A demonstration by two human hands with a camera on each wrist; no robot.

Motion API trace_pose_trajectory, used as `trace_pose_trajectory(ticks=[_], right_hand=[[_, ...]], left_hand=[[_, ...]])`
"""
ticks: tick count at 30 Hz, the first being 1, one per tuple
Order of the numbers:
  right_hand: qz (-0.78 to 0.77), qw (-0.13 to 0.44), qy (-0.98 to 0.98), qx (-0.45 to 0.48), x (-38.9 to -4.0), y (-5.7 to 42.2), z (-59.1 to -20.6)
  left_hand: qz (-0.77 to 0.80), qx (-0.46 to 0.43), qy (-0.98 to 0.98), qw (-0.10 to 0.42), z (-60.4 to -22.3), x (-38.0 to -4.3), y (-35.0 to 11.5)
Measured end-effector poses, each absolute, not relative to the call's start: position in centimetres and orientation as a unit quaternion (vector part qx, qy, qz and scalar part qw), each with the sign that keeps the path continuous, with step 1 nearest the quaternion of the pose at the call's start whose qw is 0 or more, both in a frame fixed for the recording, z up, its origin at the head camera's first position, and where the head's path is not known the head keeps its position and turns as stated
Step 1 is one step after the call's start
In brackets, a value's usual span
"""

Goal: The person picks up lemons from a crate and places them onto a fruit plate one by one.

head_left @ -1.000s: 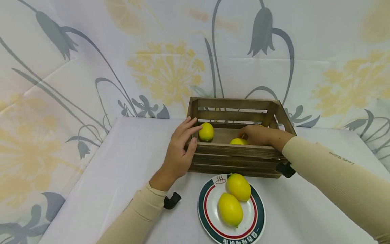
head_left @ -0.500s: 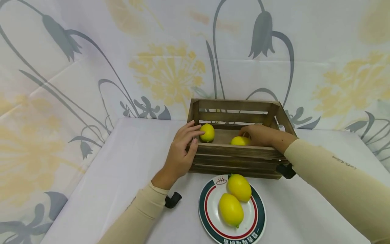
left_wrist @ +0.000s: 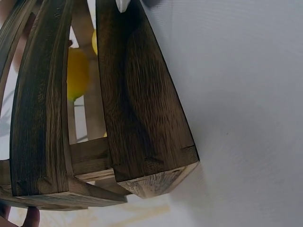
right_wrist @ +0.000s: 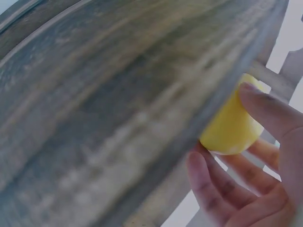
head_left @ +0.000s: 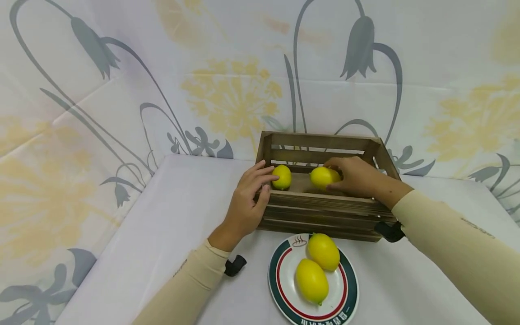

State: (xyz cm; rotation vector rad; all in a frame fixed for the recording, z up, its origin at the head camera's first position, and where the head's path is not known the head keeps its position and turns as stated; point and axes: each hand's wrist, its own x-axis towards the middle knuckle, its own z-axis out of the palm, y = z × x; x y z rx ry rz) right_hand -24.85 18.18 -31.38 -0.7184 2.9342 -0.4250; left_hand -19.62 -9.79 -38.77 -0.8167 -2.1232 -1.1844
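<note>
In the head view my right hand (head_left: 357, 178) grips a yellow lemon (head_left: 323, 177) inside a slatted wooden crate (head_left: 325, 212). The right wrist view has the thumb on one side of this lemon (right_wrist: 232, 125) and fingers on the other, just past the crate's blurred slat. My left hand (head_left: 248, 198) rests at the crate's left end, fingers relaxed and reaching over the rim. Close to those fingertips, another lemon (head_left: 282, 177) lies in the crate. Through the slats the left wrist view catches a lemon (left_wrist: 77, 73).
In front of the crate, a white plate (head_left: 284, 295) with a green and red rim bears two lemons (head_left: 312, 280). White cloth (head_left: 195, 198) covers the table, and a flower-printed cloth (head_left: 231, 99) hangs behind the crate.
My right hand now has its lemon higher in the crate, with more of the fruit showing above the front rim. The left hand stays at the crate's left end.
</note>
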Motion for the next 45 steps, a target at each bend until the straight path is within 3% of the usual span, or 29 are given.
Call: trace_pose_trajectory(ticks=[18, 31, 45], right_hand=[[-0.195, -0.062, 0.946, -0.250, -21.7, 18.0, -28.8], [-0.230, -0.181, 0.901, -0.320, -17.8, 17.7, -29.4], [-0.266, -0.224, 0.871, -0.347, -14.1, 16.7, -30.4]], left_hand=[[-0.450, -0.301, -0.792, 0.283, -38.8, -19.7, -9.6], [-0.468, -0.304, -0.778, 0.288, -38.9, -19.7, -9.6], [-0.468, -0.313, -0.774, 0.289, -39.1, -19.9, -9.7]])
